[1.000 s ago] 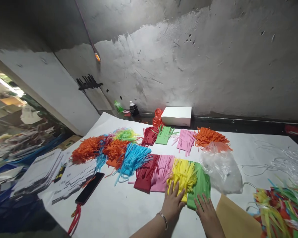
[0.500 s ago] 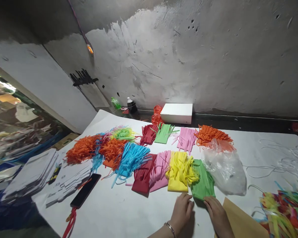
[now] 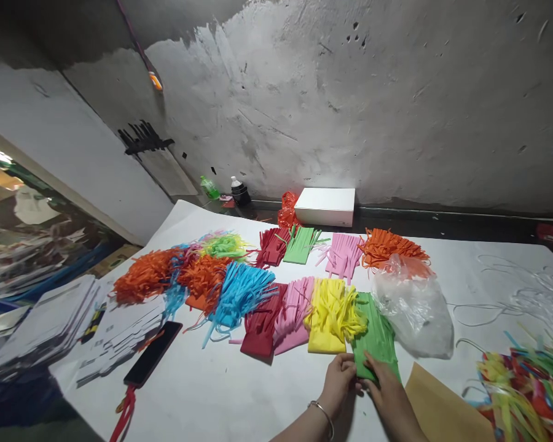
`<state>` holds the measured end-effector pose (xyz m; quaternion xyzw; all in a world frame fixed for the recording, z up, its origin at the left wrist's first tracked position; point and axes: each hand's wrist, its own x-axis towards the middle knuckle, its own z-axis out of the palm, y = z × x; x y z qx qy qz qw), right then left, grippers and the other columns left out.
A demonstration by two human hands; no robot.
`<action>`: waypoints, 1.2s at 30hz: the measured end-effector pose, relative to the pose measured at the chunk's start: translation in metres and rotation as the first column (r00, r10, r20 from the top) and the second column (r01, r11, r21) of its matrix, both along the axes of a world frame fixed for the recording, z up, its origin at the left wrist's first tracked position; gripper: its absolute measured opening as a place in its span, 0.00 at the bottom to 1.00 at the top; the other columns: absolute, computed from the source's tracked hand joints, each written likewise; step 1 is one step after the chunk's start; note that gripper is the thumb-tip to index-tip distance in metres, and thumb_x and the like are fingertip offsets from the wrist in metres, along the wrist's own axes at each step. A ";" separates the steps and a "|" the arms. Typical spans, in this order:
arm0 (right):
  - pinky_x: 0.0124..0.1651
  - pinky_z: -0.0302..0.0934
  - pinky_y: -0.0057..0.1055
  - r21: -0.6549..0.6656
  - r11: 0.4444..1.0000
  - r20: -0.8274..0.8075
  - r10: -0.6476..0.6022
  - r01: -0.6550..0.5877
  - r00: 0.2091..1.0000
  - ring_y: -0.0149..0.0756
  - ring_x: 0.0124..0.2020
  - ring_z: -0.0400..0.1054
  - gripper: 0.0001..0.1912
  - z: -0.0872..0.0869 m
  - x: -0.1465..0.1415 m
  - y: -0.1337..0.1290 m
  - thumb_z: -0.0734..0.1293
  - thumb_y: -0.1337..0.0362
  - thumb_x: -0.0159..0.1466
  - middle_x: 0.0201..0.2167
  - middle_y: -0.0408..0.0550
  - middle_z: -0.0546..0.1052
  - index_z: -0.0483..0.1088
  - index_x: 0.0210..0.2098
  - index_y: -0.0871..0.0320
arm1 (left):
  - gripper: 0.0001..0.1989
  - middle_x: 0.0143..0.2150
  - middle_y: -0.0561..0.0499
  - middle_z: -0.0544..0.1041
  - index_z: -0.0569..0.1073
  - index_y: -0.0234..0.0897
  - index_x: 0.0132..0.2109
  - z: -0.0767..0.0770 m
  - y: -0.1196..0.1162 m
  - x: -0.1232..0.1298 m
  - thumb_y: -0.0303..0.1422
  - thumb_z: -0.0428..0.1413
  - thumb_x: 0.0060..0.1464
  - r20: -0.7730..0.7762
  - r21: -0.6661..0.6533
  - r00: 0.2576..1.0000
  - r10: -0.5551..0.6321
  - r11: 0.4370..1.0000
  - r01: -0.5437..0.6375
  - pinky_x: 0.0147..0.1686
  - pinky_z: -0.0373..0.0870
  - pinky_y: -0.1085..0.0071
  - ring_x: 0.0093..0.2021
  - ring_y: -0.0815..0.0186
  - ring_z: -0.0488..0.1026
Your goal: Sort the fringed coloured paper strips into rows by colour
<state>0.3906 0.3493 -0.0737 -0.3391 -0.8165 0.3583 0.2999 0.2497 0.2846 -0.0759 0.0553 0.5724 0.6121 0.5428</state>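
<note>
A flat stack of green fringed paper (image 3: pixel 374 325) lies at the front of the row. My right hand (image 3: pixel 389 393) grips its bottom edge, thumb and fingers closed at the corner. Curled fingers of my left hand (image 3: pixel 338 382), with a bracelet on the wrist, pinch the lower left corner of the same stack. The fingertips of both hands nearly meet there and are partly hidden. Just left of the green stack lies yellow fringed paper (image 3: pixel 327 316), followed by pink fringed paper (image 3: pixel 295 313) and dark red fringed paper (image 3: pixel 263 322).
Blue fringed paper (image 3: pixel 242 294) and orange bundles (image 3: pixel 147 276) lie further left. A clear plastic bag (image 3: pixel 417 313), brown paper (image 3: pixel 442 405) and mixed strips (image 3: pixel 525 393) are to the right. A phone (image 3: pixel 152 356) lies at left; a white box (image 3: pixel 326 207) stands by the wall.
My right hand has moved left along the green stack's lower edge, closer to my left hand. The lower part of the stack has shifted slightly, and the view has moved a little.
</note>
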 end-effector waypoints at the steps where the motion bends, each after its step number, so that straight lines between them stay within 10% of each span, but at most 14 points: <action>1: 0.49 0.74 0.37 -0.005 1.000 -0.004 0.014 -0.014 1.000 0.44 0.48 0.76 0.22 -0.001 -0.005 0.001 0.63 0.66 0.64 0.47 0.47 0.81 0.71 0.57 0.50 | 0.28 0.25 0.55 0.75 0.69 0.33 0.40 0.001 0.000 0.000 0.43 0.70 0.34 0.004 0.003 1.000 0.000 1.000 0.000 0.20 0.70 0.71 0.18 0.68 0.71; 6: 0.33 0.75 0.35 -0.046 0.999 -0.032 0.006 -0.008 0.999 0.44 0.32 0.79 0.13 -0.007 -0.022 0.009 0.62 0.66 0.59 0.31 0.46 0.83 0.78 0.35 0.50 | 0.27 0.24 0.54 0.76 0.68 0.34 0.39 0.005 0.000 0.000 0.41 0.70 0.34 0.014 -0.006 1.000 0.007 1.000 -0.007 0.21 0.71 0.71 0.19 0.68 0.71; 14: 0.19 0.66 0.27 -0.091 0.986 -0.021 -0.142 0.140 0.990 0.37 0.19 0.73 0.09 0.000 -0.024 0.005 0.61 0.70 0.53 0.18 0.39 0.76 0.71 0.27 0.51 | 0.29 0.24 0.56 0.73 0.68 0.34 0.39 0.005 0.001 0.000 0.43 0.69 0.33 0.009 -0.026 1.000 0.001 1.000 -0.001 0.21 0.71 0.68 0.20 0.67 0.71; 36: 0.30 0.68 0.36 0.307 0.945 -0.057 -0.102 0.115 0.993 0.41 0.28 0.72 0.11 0.007 -0.014 -0.008 0.58 0.63 0.70 0.25 0.43 0.73 0.67 0.31 0.50 | 0.16 0.16 0.62 0.65 0.66 0.37 0.25 0.022 0.026 -0.015 0.36 0.63 0.55 -0.083 -0.336 0.940 -0.332 0.897 0.287 0.19 0.61 0.76 0.16 0.73 0.66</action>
